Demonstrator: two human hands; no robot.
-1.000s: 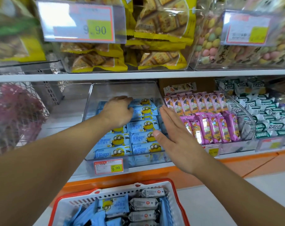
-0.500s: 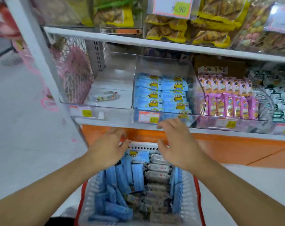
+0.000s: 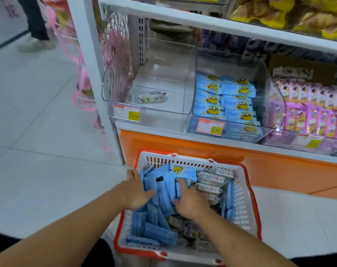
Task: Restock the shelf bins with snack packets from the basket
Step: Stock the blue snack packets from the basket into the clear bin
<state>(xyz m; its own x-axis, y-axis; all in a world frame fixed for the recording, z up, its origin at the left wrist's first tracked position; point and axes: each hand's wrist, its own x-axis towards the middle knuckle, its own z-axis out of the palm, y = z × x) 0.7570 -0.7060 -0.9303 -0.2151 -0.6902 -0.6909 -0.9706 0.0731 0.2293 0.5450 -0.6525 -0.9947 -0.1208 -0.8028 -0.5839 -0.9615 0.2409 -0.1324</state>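
A white basket with an orange rim (image 3: pixel 254 205) stands on the floor below the shelf. It holds several blue snack packets (image 3: pixel 160 191) on the left and silver-wrapped packets (image 3: pixel 210 181) on the right. My left hand (image 3: pixel 135 191) presses flat against the left side of an upright bunch of blue packets. From the right, my right hand (image 3: pixel 189 202) pushes its spread fingers into the same bunch. On the shelf, a clear bin (image 3: pixel 264 74) is partly filled with rows of matching blue packets (image 3: pixel 223 99).
Left of the blue bin is a clear bin (image 3: pixel 183 78) with a single packet (image 3: pixel 151 97) in it. Purple packets (image 3: pixel 308 112) fill the bin to the right. A white shelf post (image 3: pixel 90 74) and hanging pink goods (image 3: pixel 82 81) stand left. A person's legs (image 3: pixel 34 22) are far left.
My hands have left the shelf bin and dropped into the basket, closing in on the blue packets from both sides. My view has tilted down and left.
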